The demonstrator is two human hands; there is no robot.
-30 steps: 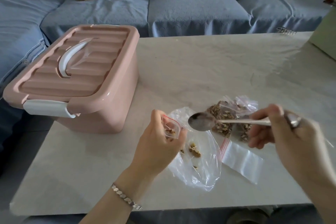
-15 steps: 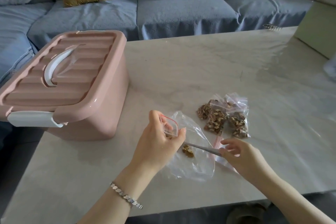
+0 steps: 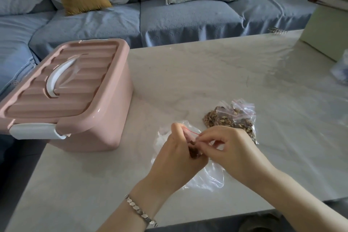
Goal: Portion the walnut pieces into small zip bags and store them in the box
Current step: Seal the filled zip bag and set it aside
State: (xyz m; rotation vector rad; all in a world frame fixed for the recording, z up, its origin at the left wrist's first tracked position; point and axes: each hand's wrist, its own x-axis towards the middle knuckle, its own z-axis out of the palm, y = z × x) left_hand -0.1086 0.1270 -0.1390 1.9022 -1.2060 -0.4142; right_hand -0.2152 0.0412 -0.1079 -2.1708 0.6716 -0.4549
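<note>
At the worktop's (image 3: 188, 73) left edge sat the pink box (image 3: 90, 118), its ribbed lid (image 3: 75, 84) on and a white latch (image 3: 35, 131) facing the near side. Toward the middle of the near edge, the left hand (image 3: 175, 158), a silver bracelet (image 3: 141, 211) on its wrist, gripped a small zip bag (image 3: 190, 131) by its red-lined mouth, fingers curled round it. Dark walnut pieces (image 3: 194, 149) showed between the two hands, probably inside that bag, though blur left it uncertain. A larger clear plastic bag (image 3: 209, 177) lay flat on the worktop beneath both hands. The right hand (image 3: 233, 149) met the left, its fingers pinching the same bag's mouth at the red strip. Just beyond the right hand, touching one another, lay filled bags of walnuts (image 3: 235, 118). A pale green carton (image 3: 327, 30) stood at the far right corner.
</note>
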